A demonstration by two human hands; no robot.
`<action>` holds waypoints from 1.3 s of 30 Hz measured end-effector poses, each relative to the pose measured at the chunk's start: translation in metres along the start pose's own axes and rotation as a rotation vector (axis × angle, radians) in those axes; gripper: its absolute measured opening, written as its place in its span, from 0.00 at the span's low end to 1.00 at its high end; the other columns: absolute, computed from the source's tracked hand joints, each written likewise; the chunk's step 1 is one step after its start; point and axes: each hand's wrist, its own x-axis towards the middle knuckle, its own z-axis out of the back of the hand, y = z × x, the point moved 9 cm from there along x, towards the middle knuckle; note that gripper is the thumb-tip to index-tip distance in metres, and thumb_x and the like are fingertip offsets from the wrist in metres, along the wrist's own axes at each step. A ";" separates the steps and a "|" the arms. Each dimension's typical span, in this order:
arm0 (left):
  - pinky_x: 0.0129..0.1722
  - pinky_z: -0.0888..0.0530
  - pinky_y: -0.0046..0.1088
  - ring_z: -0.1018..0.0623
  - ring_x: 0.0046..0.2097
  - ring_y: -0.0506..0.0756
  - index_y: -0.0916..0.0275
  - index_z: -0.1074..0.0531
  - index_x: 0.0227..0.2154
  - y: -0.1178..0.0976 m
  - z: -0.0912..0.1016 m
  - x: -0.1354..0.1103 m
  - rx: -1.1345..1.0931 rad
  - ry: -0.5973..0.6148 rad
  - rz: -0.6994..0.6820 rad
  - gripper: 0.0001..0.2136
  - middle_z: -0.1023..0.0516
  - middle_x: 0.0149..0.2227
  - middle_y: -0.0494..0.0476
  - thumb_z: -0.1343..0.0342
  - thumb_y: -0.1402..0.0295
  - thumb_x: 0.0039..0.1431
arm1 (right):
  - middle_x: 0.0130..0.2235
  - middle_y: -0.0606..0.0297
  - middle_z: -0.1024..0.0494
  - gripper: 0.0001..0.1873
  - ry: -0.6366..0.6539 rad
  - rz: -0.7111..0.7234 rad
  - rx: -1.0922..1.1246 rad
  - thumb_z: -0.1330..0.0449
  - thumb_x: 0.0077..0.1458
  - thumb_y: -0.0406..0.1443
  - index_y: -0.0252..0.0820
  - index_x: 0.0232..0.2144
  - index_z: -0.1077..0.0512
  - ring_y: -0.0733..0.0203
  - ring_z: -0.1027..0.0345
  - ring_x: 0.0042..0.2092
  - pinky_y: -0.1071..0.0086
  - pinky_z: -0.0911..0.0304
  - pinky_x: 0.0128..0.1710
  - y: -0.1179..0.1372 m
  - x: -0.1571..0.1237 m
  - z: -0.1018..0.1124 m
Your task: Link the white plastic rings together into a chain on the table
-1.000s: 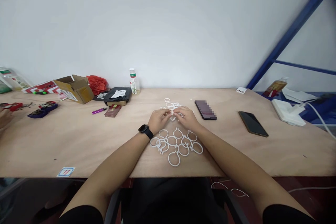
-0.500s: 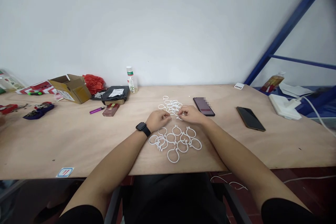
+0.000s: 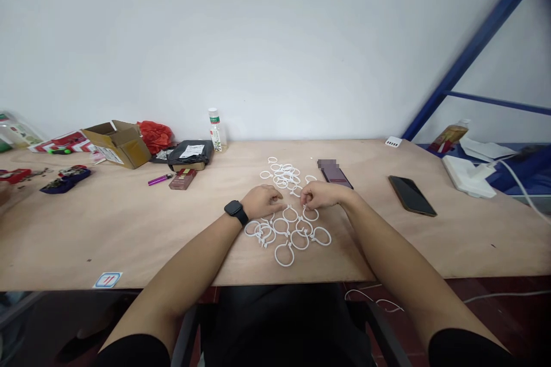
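Note:
Several white plastic rings lie in two groups on the wooden table (image 3: 129, 229): a near group (image 3: 287, 235) laid out in rows and a far heap (image 3: 283, 174). My left hand (image 3: 262, 202), with a black watch on its wrist, rests curled at the upper left edge of the near group. My right hand (image 3: 319, 195) is closed in a pinch just above the near group's top right ring. What its fingertips hold is too small to make out.
Two dark phones lie to the right, one (image 3: 334, 175) near my right hand and one (image 3: 412, 195) further out. A clear bottle (image 3: 216, 131), a black bag (image 3: 188, 154), a cardboard box (image 3: 115, 143), a purple lighter (image 3: 160, 179) and a small red box (image 3: 182, 179) stand at the back left.
Both hands have drawn back from the far heap of rings toward me and separated. They now sit at the top edge of the near group.

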 end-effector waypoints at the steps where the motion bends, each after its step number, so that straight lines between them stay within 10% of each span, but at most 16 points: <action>1: 0.42 0.29 0.30 0.24 0.39 0.55 0.63 0.23 0.40 0.001 0.002 0.000 -0.002 -0.014 0.011 0.17 0.21 0.35 0.57 0.44 0.54 0.59 | 0.25 0.68 0.24 0.11 -0.042 0.012 0.005 0.38 0.40 0.33 0.39 0.31 0.23 0.64 0.32 0.26 0.75 0.43 0.24 0.002 0.002 0.003; 10: 0.42 0.30 0.28 0.24 0.38 0.53 0.61 0.23 0.42 -0.002 0.015 0.000 -0.201 -0.168 -0.002 0.15 0.20 0.37 0.56 0.53 0.60 0.67 | 0.31 0.63 0.22 0.11 -0.720 0.318 0.212 0.41 0.50 0.37 0.39 0.36 0.23 0.63 0.32 0.31 0.72 0.38 0.30 0.043 -0.005 0.032; 18: 0.37 0.28 0.26 0.23 0.34 0.51 0.62 0.21 0.37 0.008 0.030 -0.005 -0.312 -0.371 0.073 0.10 0.18 0.35 0.56 0.45 0.64 0.62 | 0.38 0.61 0.19 0.10 -0.819 0.422 0.170 0.41 0.54 0.35 0.41 0.39 0.22 0.60 0.26 0.37 0.69 0.33 0.37 0.064 -0.016 0.027; 39: 0.35 0.28 0.26 0.24 0.34 0.52 0.63 0.23 0.34 0.018 0.029 -0.005 -0.385 -0.437 0.101 0.10 0.20 0.33 0.56 0.45 0.62 0.61 | 0.34 0.62 0.19 0.09 -0.785 0.393 0.263 0.41 0.57 0.39 0.41 0.33 0.23 0.59 0.27 0.37 0.67 0.35 0.40 0.059 -0.005 0.021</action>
